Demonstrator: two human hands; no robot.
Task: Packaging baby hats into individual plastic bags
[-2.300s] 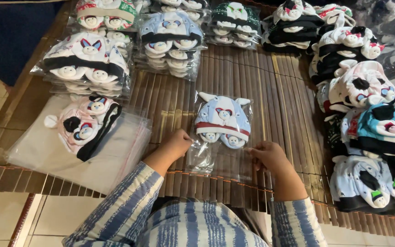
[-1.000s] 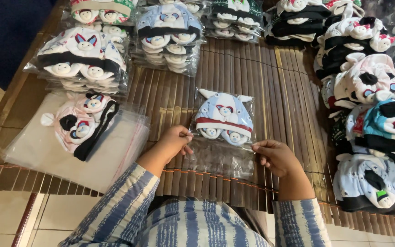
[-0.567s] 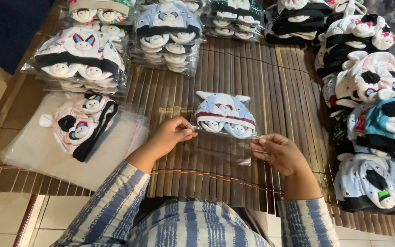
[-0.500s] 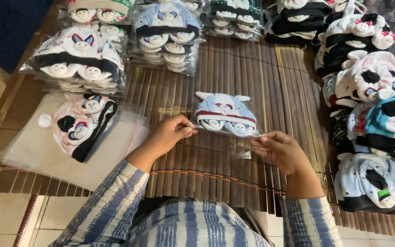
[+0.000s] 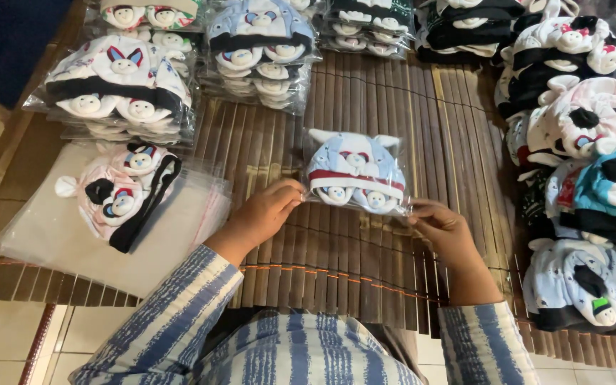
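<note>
A light blue baby hat (image 5: 356, 171) with small white bear faces and a red band lies in a clear plastic bag on the bamboo slat mat (image 5: 365, 264). My left hand (image 5: 269, 212) pinches the bag's near left edge. My right hand (image 5: 442, 228) pinches its near right corner. The bag's open end is folded up against the hat between my two hands.
A pink and black hat (image 5: 124, 194) rests on a stack of clear bags (image 5: 58, 235) at the left. Bagged hat piles (image 5: 119, 85) line the far side. Loose hats (image 5: 593, 178) are heaped along the right edge. Tiled floor shows at the lower left.
The bag's loose open end, flat toward me before, is now folded up to the hat. Both hands moved away from my body to the hat's lower edge.
</note>
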